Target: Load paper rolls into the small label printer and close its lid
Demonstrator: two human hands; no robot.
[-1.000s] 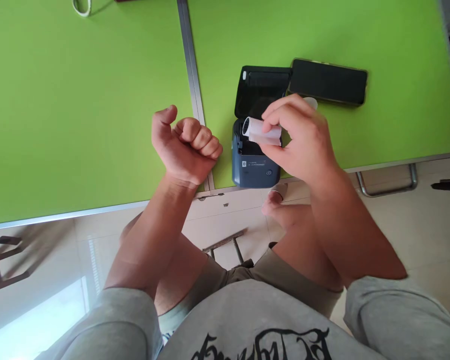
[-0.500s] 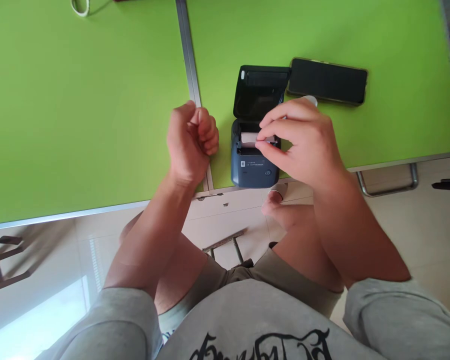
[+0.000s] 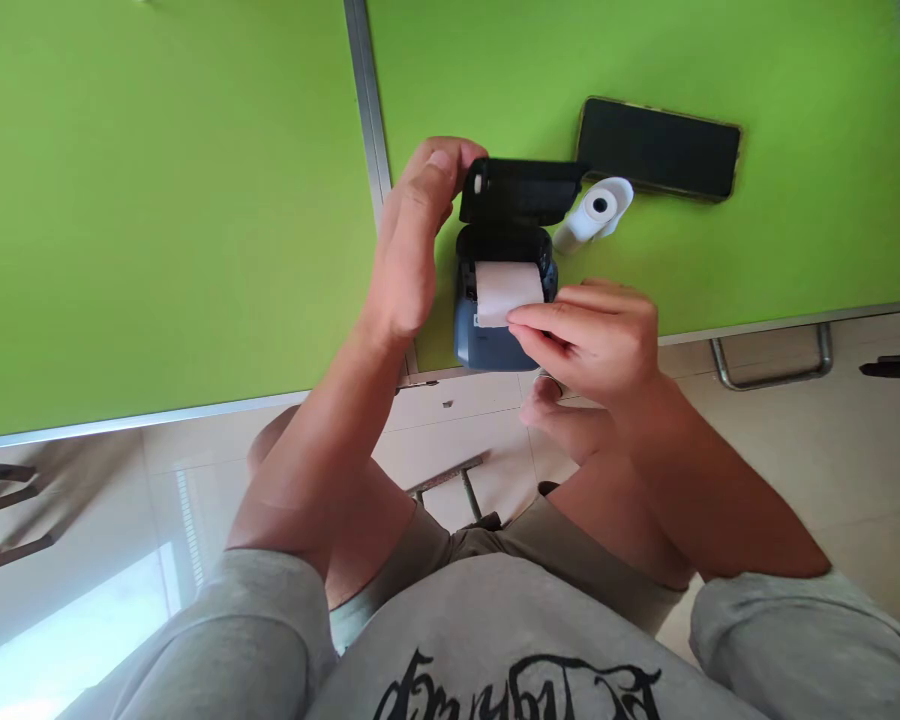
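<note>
A small dark-blue portable label printer (image 3: 495, 352) stands at the table's front edge with its black lid (image 3: 529, 192) raised. White paper (image 3: 506, 288) runs out of its compartment over the front. Between thumb and forefinger, my right hand (image 3: 596, 335) pinches the paper's loose end. My left hand (image 3: 420, 230) is at the lid's left edge, its fingers curled behind the lid and partly hidden. A white paper roll (image 3: 596, 207) with a dark core lies to the right of the lid, its outer turn loose.
Behind the paper roll lies a black phone (image 3: 660, 148) in a case. The green table (image 3: 157, 220) has a metal seam (image 3: 371, 110) left of the printer and a metal front edge. Below it are my legs and metal stool bars (image 3: 446, 478).
My left hand has gone from a loose fist beside the printer up to the lid, which tilts further forward. My right hand has drawn the paper out towards me, uncovering the white roll.
</note>
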